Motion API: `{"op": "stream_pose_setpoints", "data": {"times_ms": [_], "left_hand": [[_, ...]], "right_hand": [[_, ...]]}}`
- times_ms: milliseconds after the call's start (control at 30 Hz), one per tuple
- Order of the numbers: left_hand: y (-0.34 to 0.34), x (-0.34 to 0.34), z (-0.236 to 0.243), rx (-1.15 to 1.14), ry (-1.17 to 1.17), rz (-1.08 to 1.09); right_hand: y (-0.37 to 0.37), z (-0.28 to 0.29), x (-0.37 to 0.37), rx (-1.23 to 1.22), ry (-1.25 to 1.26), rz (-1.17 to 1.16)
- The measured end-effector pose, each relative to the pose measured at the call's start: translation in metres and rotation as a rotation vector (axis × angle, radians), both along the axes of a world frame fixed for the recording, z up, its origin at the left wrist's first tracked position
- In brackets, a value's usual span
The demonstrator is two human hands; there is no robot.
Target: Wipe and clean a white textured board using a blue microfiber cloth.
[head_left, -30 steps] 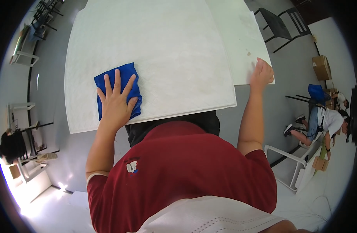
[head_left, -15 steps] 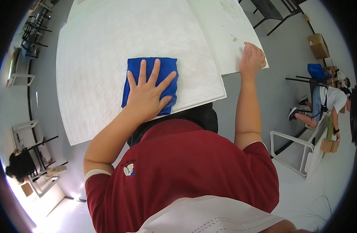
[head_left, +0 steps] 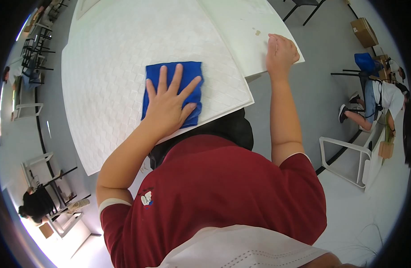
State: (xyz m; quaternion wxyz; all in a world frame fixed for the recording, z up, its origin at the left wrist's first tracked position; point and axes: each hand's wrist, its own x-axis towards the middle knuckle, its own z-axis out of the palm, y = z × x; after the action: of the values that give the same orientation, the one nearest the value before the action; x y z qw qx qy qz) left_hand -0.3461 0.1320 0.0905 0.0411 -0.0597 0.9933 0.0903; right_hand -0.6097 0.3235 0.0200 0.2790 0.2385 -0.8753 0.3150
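Note:
My left hand (head_left: 166,105) lies flat with spread fingers on a folded blue cloth (head_left: 192,69), pressing it to a white padded surface with a quilted diamond pattern (head_left: 111,80). The cloth's edges show around the fingers, close to the surface's near edge. Off to the right, my right hand (head_left: 282,56) is curled closed above the near corner of a smooth white tabletop (head_left: 234,27). No object shows in its fingers; I cannot tell whether it touches the tabletop.
Brownish spots (head_left: 257,32) mark the smooth tabletop left of my right hand. At the far right a person (head_left: 386,98) leans by a white-framed table (head_left: 344,143). A cardboard box (head_left: 364,32) and chairs stand on the grey floor. Another person in black (head_left: 38,203) is at the left.
The whole view has shifted slightly, with the table corner and right hand now farther up and left in the picture. My left hand stays flat on the cloth; my right stays curled.

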Motion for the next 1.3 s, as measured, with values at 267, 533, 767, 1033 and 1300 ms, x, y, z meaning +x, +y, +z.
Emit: {"op": "stream_pose_setpoints", "data": {"times_ms": [267, 533, 767, 1033, 1300], "left_hand": [[0.046, -0.061, -0.012, 0.069, 0.143, -0.313], [0.056, -0.074, -0.015, 0.052, 0.122, -0.329], [0.05, -0.074, -0.017, 0.055, 0.18, -0.349], [0.001, -0.106, -0.028, -0.063, 0.252, -0.076], [-0.039, -0.148, -0.029, -0.15, 0.204, 0.069]], "right_hand": [[-0.002, -0.002, -0.001, -0.02, 0.019, -0.003], [-0.002, -0.003, -0.005, -0.014, 0.057, -0.008], [-0.002, 0.002, -0.004, 0.017, 0.011, -0.005], [-0.001, -0.001, 0.001, 0.075, -0.001, -0.011], [0.003, -0.006, 0.002, -0.24, -0.086, 0.048]]}}
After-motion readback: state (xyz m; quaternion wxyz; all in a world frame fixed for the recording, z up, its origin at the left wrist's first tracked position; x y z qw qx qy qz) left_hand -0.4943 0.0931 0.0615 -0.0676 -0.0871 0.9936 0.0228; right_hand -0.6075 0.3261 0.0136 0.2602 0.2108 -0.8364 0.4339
